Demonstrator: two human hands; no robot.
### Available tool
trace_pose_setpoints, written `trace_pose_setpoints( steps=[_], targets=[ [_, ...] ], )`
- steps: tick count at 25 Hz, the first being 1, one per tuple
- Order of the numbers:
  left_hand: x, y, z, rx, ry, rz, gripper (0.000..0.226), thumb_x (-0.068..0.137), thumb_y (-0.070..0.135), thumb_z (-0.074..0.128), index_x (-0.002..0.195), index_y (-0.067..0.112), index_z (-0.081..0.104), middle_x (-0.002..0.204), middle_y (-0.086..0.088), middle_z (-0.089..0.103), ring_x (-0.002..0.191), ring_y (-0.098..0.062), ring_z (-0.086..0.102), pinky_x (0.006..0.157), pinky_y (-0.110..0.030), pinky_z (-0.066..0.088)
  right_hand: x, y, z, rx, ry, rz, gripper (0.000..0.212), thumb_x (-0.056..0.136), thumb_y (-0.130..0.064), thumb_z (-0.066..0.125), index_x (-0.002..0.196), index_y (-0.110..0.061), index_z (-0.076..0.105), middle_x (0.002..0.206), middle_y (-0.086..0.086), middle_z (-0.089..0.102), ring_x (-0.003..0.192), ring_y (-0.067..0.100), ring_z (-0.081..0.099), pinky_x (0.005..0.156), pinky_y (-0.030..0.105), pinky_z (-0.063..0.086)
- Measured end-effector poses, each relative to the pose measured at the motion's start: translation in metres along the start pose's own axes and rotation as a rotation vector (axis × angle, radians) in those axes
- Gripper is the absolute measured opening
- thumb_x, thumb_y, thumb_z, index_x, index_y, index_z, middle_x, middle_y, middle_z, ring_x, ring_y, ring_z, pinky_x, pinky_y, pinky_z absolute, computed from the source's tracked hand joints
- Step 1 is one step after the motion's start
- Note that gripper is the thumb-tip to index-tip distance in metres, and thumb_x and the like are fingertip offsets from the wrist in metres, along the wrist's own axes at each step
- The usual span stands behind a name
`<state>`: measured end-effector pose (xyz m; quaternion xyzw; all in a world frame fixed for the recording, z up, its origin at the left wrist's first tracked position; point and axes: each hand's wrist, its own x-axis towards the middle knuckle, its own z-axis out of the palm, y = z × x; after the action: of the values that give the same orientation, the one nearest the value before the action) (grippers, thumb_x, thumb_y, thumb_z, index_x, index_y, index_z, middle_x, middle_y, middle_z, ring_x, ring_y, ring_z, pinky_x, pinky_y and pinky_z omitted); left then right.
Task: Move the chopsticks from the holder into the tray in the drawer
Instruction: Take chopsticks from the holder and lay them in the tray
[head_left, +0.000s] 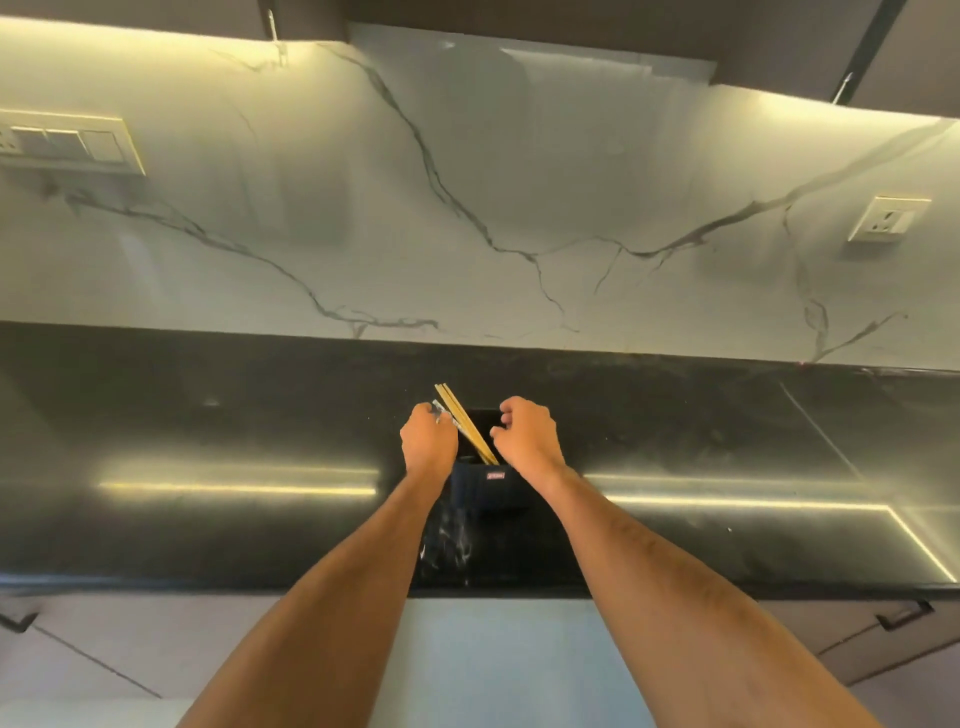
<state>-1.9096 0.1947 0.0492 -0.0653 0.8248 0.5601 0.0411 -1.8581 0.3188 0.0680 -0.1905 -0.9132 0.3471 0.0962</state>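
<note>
L hand (429, 441) grips silvery utensil; R hand (527, 434) curled, empty, beside chopsticks (465, 423) in dark holder (480, 486), frame centre.

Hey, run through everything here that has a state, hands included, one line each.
left hand: closed on silvery items, beside the wooden chopsticks
right hand: curled, holding nothing visible
wooden chopsticks: in holder, leaning left
holder: upright on counter
counter: dark, glossy
drawer: not visible

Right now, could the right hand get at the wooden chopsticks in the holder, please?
Probably yes: the right hand hovers beside the chopsticks leaning from the holder, with open space between them.
</note>
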Motion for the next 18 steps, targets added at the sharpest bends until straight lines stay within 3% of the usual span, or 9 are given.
trace_pose_setpoints(
  steps=[3,5,8,12,18],
  targets=[
    [0.030,-0.013,0.018,-0.070,-0.013,-0.086,0.025,0.100,0.009,0.047,0.121,0.009,0.059,0.104,-0.005,0.064,0.072,-0.005,0.053,0.056,-0.019,0.039,0.030,0.007,0.031,-0.134,-0.271,0.039,0.034,0.089,-0.020,0.074,0.119,-0.009,0.062,0.109,0.010,0.070,0.096,0.023,0.070,0.081,0.035,0.059],
    [0.040,-0.018,0.025,-0.075,-0.025,-0.085,0.023,0.098,0.005,0.048,0.116,0.008,0.062,0.109,-0.008,0.067,0.076,-0.007,0.057,0.058,-0.018,0.042,0.043,0.012,0.049,-0.177,-0.346,0.053,0.025,0.092,-0.020,0.070,0.113,-0.012,0.062,0.105,0.010,0.070,0.092,0.024,0.070,0.078,0.036,0.060],
    [0.047,-0.023,0.031,-0.045,-0.031,-0.016,0.017,0.097,0.003,0.054,0.108,0.007,0.066,0.107,-0.008,0.070,0.091,-0.015,0.064,0.072,-0.023,0.048,0.055,0.012,0.060,-0.246,-0.362,0.025,0.012,0.095,-0.011,0.060,0.106,-0.011,0.062,0.101,0.010,0.068,0.089,0.026,0.067,0.080,0.039,0.058],
    [0.045,-0.021,0.034,-0.032,0.005,0.057,0.015,0.094,0.003,0.063,0.106,0.009,0.071,0.102,-0.004,0.073,0.093,-0.013,0.066,0.075,-0.020,0.048,0.066,0.015,0.061,-0.257,-0.381,-0.011,0.011,0.094,-0.004,0.056,0.100,-0.008,0.064,0.099,0.013,0.069,0.088,0.029,0.067,0.082,0.044,0.058],
    [0.038,0.005,0.029,-0.141,0.079,0.155,0.024,0.094,0.004,0.065,0.117,0.011,0.070,0.105,0.000,0.074,0.097,-0.010,0.069,0.089,-0.022,0.054,0.065,0.009,0.040,-0.028,-0.172,-0.116,0.012,0.098,-0.016,0.058,0.093,-0.015,0.068,0.085,0.002,0.069,0.077,0.020,0.066,0.069,0.035,0.057]
  ],
)
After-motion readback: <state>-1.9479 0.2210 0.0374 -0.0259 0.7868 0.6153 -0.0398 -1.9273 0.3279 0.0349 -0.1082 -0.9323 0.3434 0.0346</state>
